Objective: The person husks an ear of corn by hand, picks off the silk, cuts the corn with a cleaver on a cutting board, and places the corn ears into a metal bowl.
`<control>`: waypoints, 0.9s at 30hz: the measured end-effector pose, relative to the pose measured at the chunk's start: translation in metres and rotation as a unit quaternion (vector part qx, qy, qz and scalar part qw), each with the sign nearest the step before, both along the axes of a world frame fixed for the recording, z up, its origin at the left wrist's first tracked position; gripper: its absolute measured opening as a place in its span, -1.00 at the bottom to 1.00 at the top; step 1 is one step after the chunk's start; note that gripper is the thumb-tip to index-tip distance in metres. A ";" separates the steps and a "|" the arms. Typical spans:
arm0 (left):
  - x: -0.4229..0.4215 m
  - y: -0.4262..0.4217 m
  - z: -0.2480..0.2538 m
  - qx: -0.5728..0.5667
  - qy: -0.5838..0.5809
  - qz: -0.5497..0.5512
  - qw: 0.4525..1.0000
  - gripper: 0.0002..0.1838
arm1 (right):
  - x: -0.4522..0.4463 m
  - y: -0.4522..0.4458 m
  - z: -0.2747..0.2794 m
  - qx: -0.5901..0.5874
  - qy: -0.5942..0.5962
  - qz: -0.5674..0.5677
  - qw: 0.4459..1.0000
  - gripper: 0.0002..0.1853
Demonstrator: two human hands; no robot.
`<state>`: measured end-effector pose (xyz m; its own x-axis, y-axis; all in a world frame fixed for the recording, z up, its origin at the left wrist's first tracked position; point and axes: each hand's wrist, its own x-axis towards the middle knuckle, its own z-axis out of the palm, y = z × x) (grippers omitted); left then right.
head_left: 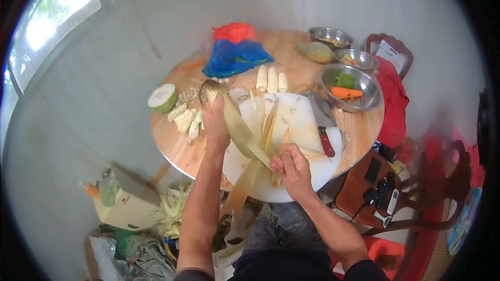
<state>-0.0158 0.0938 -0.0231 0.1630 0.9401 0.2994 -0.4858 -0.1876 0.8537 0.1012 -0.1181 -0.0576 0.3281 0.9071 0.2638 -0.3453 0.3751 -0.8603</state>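
My left hand (pixel 215 125) is wrapped round an ear of corn (pixel 209 89), its dark silk end pointing up and away. Long pale-green husk leaves (pixel 240 131) stretch from the ear down to my right hand (pixel 292 170), whose fingers are closed on the husk. Beneath both hands lies a round white cutting board (pixel 299 117) with loose husk strips on it. A knife with a red-brown handle (pixel 326 142) rests at the board's right side. Husked corn cobs (pixel 272 79) stand in a row behind the board, and several cob pieces (pixel 186 119) lie to its left.
On the round wooden table (pixel 291 47) are a cut green melon (pixel 163 98), blue and red plastic bags (pixel 234 58) and metal bowls, one holding a carrot (pixel 346 93). A chair (pixel 359 192) with devices stands right; a box (pixel 130 198) and husks (pixel 174 208) lie lower left.
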 end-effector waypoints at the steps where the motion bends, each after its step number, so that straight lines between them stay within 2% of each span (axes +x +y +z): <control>1: -0.002 0.002 -0.001 -0.005 0.003 0.000 1.000 -0.65 | -0.001 -0.011 -0.010 -0.017 0.001 0.006 1.000 -0.83; 2: -0.002 0.003 0.000 -0.025 0.001 -0.006 1.000 -0.63 | 0.000 -0.023 -0.019 -0.019 0.003 0.006 1.000 -0.83; 4: -0.004 0.006 0.000 -0.043 -0.001 -0.015 0.999 -0.61 | 0.004 -0.043 -0.035 -0.040 -0.066 -0.013 0.997 -0.84; 8: -0.006 0.017 -0.020 -0.060 -0.039 -0.008 0.997 -0.54 | 0.010 -0.067 -0.059 -0.057 -0.077 -0.022 0.995 -0.87; 16: 0.001 0.020 -0.030 -0.098 -0.058 -0.032 0.993 -0.54 | 0.016 -0.083 -0.059 -0.078 -0.189 -0.031 0.978 -0.87; 17: 0.001 0.021 -0.031 -0.079 -0.071 -0.062 0.992 -0.54 | 0.018 -0.084 -0.057 -0.079 -0.188 -0.033 0.978 -0.87; 19: 0.005 0.015 -0.020 -0.059 -0.085 -0.093 0.990 -0.54 | 0.024 -0.082 -0.046 -0.127 -0.291 0.031 0.948 -0.91; 20: 0.007 0.006 -0.008 -0.057 -0.066 -0.092 0.992 -0.53 | 0.028 -0.079 -0.039 -0.125 -0.291 0.031 0.948 -0.91; 22: 0.008 -0.009 0.014 -0.055 -0.045 -0.090 0.993 -0.52 | 0.035 -0.070 -0.020 -0.098 -0.330 0.107 0.933 -0.89; 23: 0.008 -0.014 0.021 -0.037 -0.032 -0.114 0.992 -0.53 | 0.039 -0.064 -0.005 -0.097 -0.329 0.107 0.933 -0.89; 25: 0.011 -0.022 0.029 -0.016 -0.021 -0.139 0.990 -0.55 | 0.044 -0.049 0.036 -0.020 -0.381 0.039 0.924 -0.82; 27: 0.017 -0.031 0.033 0.044 -0.006 -0.183 0.982 -0.62 | 0.044 -0.036 0.076 -0.034 -0.346 -0.001 0.938 -0.79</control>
<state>0.0012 0.0627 0.0095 0.4810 0.7894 0.3814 -0.5444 -0.0721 0.8357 0.1447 -0.1539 0.0186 0.1020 0.9292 0.3553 0.3057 0.3106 -0.9000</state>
